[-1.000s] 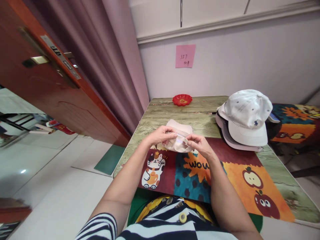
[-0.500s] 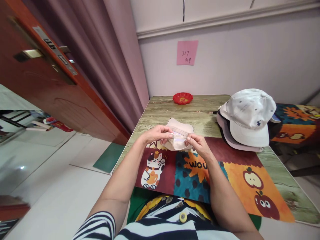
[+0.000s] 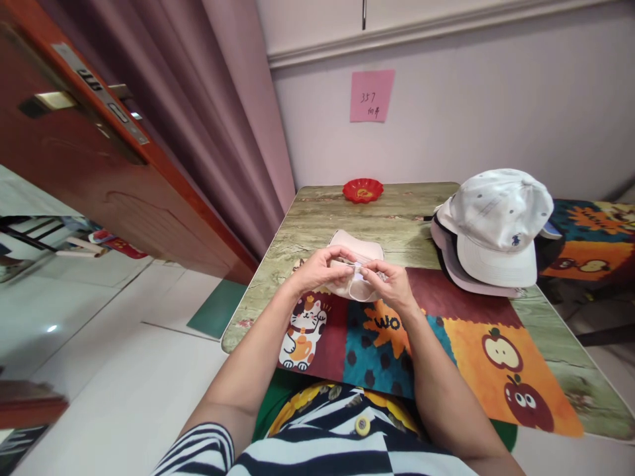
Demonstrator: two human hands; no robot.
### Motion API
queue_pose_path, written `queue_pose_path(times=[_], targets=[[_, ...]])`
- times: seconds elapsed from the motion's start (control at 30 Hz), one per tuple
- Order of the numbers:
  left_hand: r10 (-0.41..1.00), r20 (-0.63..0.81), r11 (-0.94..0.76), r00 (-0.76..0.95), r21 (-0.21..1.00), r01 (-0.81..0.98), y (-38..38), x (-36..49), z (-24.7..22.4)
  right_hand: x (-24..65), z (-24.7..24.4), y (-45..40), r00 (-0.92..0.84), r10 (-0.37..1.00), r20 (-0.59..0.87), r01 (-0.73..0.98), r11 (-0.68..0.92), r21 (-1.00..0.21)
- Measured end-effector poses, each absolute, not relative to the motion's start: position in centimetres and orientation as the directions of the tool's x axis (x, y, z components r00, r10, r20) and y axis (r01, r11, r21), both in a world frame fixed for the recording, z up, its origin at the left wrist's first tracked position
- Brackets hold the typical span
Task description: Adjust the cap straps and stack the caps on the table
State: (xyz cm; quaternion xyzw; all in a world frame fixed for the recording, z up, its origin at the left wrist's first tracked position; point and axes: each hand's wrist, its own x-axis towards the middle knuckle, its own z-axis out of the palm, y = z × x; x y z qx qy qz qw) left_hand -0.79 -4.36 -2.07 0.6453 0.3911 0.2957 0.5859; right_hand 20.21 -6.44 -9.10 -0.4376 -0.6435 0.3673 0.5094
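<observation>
A pale pink cap [image 3: 358, 244] lies on the table in front of me, its brim pointing toward the wall and its back opening facing me. My left hand [image 3: 320, 271] pinches the cap's back strap from the left. My right hand [image 3: 391, 284] grips the strap from the right, with thumb and fingers together. Both sets of fingertips nearly meet over the opening, and they hide the strap's fastening. Part of the cap's pale edge [image 3: 361, 299] loops below my fingers.
Stacked caps stand at the right, a white cap [image 3: 501, 215] on top. A red scalloped dish [image 3: 363, 190] sits at the table's far edge. Under my forearms lies a colourful mat [image 3: 380, 373] on the wood-patterned table [image 3: 407, 218]. A door [image 3: 99, 178] and curtain [image 3: 223, 99] stand left.
My hands have come closer together, drawing the two sides of the cap's back strap toward each other. The cap stays in about the same place; the view has shifted slightly.
</observation>
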Motion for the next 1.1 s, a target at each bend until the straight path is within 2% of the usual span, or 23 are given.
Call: queue_pose_path(times=[0.2,0.37,0.6,0.87,1.1], targets=[[0.876,-0.049,-0.050,0.480,0.981,0.190,-4.9,-0.2,-2.0,19.9,-8.7,-6.6,-0.079,0.954,0.291,0.119,0.298,-0.947],[0.854,-0.139,0.022,0.502,0.973,0.232,-4.8,-0.2,-1.3,19.8,-8.3,-6.7,-0.084,0.952,0.295,0.112,0.303,-0.946],[0.825,-0.165,0.003,0.541,0.958,0.288,-4.1,-0.4,-1.2,20.1,-8.9,-6.6,-0.103,0.955,0.280,0.122,0.291,-0.949],[0.877,-0.105,-0.032,0.468,0.961,0.274,-3.5,-1.4,-1.9,20.7,-8.4,-6.8,-0.083,0.944,0.320,0.157,0.329,-0.931],[0.896,-0.080,-0.030,0.438,0.971,0.238,-3.8,-3.1,-1.4,23.0,-8.5,-6.3,-0.154,0.919,0.362,0.195,0.387,-0.901]])
